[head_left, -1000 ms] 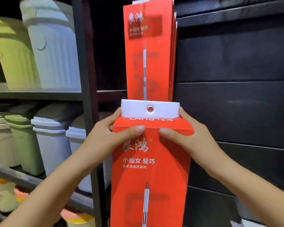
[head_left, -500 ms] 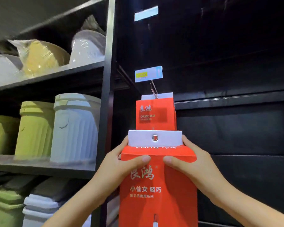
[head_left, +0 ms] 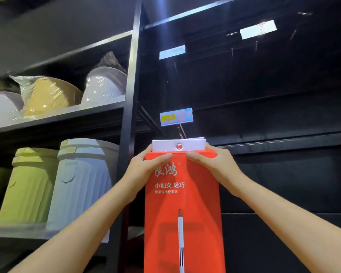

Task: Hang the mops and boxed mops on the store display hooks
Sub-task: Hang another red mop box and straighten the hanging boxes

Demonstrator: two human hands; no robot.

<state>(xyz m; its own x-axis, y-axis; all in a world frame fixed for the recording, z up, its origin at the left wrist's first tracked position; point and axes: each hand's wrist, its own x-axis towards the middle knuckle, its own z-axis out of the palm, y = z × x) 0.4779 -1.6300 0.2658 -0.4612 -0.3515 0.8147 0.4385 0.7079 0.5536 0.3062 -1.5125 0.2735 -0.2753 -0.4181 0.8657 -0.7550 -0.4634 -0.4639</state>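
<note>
Just below the tagged hook [head_left: 182,133], the boxed mop [head_left: 183,203] has risen since half a second ago, left hand [head_left: 146,164] and right hand [head_left: 213,164] both gripping its top corners, eyelet [head_left: 178,146] now near the hook tip, so threading looks next.

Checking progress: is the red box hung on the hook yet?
Not hung. The left hand and right hand grip the red box upright; its eyelet sits below the hook.

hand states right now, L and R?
Left hand: closed, gripping the top left of the red mop box.
Right hand: closed, gripping the top right of the same box.
</note>
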